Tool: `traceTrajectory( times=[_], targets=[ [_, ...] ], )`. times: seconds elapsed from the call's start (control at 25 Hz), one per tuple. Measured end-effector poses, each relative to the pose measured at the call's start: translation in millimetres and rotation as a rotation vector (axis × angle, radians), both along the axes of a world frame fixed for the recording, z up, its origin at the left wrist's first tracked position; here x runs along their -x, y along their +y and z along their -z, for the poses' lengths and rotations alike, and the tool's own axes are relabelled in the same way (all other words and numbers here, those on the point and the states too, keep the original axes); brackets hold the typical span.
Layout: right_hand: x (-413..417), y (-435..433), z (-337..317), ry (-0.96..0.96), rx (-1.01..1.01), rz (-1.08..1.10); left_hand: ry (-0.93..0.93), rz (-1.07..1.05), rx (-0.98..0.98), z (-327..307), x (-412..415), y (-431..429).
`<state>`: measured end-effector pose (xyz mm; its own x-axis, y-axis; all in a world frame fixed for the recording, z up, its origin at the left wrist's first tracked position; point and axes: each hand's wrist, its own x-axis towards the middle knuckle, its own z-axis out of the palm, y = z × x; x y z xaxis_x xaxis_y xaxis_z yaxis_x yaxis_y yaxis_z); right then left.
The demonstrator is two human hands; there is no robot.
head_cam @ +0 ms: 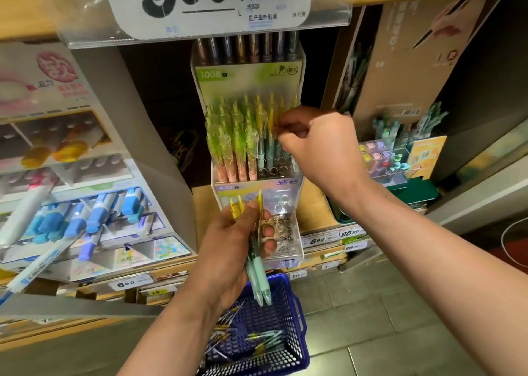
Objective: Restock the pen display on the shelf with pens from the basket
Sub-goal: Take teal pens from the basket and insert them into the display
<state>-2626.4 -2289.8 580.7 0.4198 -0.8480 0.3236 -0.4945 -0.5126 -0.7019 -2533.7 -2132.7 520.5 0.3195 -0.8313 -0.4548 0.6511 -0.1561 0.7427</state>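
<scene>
Mint-green pens (pixel 258 278) upright, tips down

fingers (pixel 285 140) of the right hand (pixel 317 144) hide whether they grip a pen. the left hand (pixel 228 250) covers the middles of its pens (pixel 258 278); below its fingers (pixel 270 245) the basket (pixel 278 278) is cut off.

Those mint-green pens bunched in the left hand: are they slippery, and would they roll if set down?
Probably stiff and light: the left hand holds several pens in one grip. Their smooth round barrels may slip; the yellow clips likely stop rolling.
</scene>
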Motion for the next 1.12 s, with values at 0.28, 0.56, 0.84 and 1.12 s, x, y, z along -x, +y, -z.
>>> traceTrajectory(
  times=[0.28,0.56,0.84,1.12],
  targets=[
    [7,8,-3,0.075,-0.228,0.004,-0.03,-0.03,0.036,-4,4,-1],
    [28,38,6,0.005,-0.763,-0.287,-0.062,0.013,0.112,-11,6,-4],
    [33,31,9,-0.122,-0.812,-0.24,-0.108,0.093,0.069,-9,11,-1],
    [32,29,-4,-0.118,-0.629,-0.076,-0.112,0.052,0.074,-3,9,-3]
  ],
)
